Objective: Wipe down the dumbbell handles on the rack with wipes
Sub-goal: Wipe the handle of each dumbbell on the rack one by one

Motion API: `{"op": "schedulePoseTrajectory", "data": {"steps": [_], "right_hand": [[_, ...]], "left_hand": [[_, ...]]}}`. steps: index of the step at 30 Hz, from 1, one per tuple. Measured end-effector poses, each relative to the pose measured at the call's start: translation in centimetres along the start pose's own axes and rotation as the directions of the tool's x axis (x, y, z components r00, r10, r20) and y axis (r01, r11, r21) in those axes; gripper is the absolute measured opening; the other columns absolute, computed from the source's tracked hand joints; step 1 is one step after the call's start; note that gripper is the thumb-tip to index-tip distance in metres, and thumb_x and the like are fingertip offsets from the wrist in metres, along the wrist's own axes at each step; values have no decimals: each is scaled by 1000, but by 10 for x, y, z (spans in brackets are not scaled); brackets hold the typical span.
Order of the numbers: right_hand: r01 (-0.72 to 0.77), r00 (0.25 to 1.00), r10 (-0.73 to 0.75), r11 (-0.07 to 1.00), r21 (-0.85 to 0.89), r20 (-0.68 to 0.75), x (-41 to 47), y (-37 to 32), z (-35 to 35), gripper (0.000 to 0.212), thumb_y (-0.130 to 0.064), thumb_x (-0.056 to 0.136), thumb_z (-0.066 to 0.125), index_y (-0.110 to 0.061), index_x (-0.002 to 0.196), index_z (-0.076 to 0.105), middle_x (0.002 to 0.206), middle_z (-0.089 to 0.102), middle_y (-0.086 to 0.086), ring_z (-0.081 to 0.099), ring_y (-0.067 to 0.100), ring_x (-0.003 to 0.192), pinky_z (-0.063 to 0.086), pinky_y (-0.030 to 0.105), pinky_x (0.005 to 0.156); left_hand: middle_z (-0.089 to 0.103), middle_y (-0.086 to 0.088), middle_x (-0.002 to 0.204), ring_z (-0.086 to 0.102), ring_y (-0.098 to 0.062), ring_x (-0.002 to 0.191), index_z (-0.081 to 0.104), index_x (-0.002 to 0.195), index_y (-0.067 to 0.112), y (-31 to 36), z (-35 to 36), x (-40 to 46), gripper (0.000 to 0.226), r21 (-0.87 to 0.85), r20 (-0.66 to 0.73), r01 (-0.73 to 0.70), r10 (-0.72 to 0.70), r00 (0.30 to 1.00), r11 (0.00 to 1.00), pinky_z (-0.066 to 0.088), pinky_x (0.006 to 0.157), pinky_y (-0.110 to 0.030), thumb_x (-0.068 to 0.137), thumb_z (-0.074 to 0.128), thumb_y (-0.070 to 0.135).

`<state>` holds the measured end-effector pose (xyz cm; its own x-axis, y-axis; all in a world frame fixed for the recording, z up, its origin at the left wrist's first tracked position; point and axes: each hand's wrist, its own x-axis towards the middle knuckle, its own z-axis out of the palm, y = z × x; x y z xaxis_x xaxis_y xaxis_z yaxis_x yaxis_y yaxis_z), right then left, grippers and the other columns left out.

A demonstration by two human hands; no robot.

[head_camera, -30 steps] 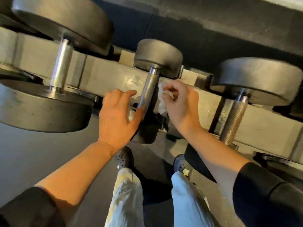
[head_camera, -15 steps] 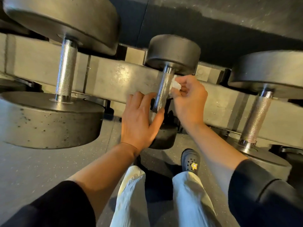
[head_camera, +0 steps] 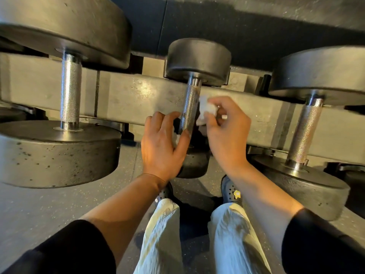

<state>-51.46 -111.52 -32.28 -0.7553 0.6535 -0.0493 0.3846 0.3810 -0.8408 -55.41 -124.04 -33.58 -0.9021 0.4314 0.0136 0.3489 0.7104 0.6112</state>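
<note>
Here, a person stands at a gym rack, midway through cleaning the knurled handle of the small middle dumbbell, which lies across the rack's rail between two larger neighbours. The right hand pinches a crumpled white wipe between thumb and curled fingers, holding it just beside the handle's right side; whether the wipe touches the metal cannot be told through the blur. The left hand rests at the lower left of the handle, fingers loosely bent, the thumb lying against the bar near its lower end; a scrap of white shows under the palm, possibly a second wipe, though that is unclear. Both forearms reach forward and up from black sleeves, wrists roughly level. The step in hand appears to be the wiping of this middle handle. The next move likely calls for wrapping the wipe round the bar and drawing it along, before turning to the right dumbbell's handle or the left dumbbell's handle.
</note>
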Motion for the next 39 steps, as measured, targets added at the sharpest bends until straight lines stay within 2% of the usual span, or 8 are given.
{"op": "schedulePoseTrajectory", "data": {"steps": [9,15,20,24,27,32,36,39], "right_hand": [[159,983,-164,985,-60,-83,20,2,24,17,5,78,67,-7,90,67,92,60,4,48,-1,76,38,4,68],[111,985,-107,994,-23,134,-9,7,14,21,10,75,66,-7,88,68,90,58,1,52,2,80,42,8,71],[-86,943,77,996,15,325,-23,13,5,24,13,73,62,-10,80,68,81,58,-2,58,12,77,51,29,69],[55,989,-46,997,-63,139,-9,-5,-1,25,9,76,65,-9,93,70,90,60,-1,52,-2,80,41,9,73],[200,978,-206,967,-160,-21,11,-21,7,29,3,80,63,-8,107,67,107,63,4,56,7,99,42,10,86],[409,912,-372,802,-436,172,15,-16,25,29,-5,81,58,-6,107,70,116,65,9,53,24,111,29,10,94],[379,925,-340,853,-359,167,4,-10,25,33,-17,82,50,-3,103,72,111,63,12,46,3,106,32,2,95],[429,898,-361,844,-321,251,-6,-5,24,37,-14,81,42,-1,95,73,104,67,13,49,9,102,36,3,92]], "left_hand": [[39,5,91,33,-8,86,59,114,10,-2,-1,0,44,-22,-5,-4,3,1000,1000,21,67,-17,84,45,40],[45,-1,91,34,-7,88,60,114,7,-3,0,0,48,-70,-9,11,-12,1000,997,22,68,-17,81,48,40],[48,-6,91,35,-9,86,60,114,5,-3,0,2,50,-79,-9,9,-10,1000,997,20,68,-17,78,49,38],[51,-8,94,39,-14,89,59,115,7,-3,0,2,51,-68,-8,24,-25,1000,997,19,67,-18,77,49,39],[53,-9,98,41,-16,93,58,117,8,-4,1,2,52,-94,-14,44,-46,999,995,26,69,-22,76,50,39],[52,-8,100,40,-15,94,57,120,9,-6,2,-2,53,-136,-22,46,-49,999,990,33,71,-26,77,52,39],[51,-11,103,39,-16,95,53,125,9,-15,-1,-4,56,-175,-48,66,-76,996,982,27,75,-20,81,49,43],[51,-16,107,40,-22,99,52,126,5,-30,-4,-14,59,-179,-55,73,-84,995,981,22,79,-15,84,48,46]]}}
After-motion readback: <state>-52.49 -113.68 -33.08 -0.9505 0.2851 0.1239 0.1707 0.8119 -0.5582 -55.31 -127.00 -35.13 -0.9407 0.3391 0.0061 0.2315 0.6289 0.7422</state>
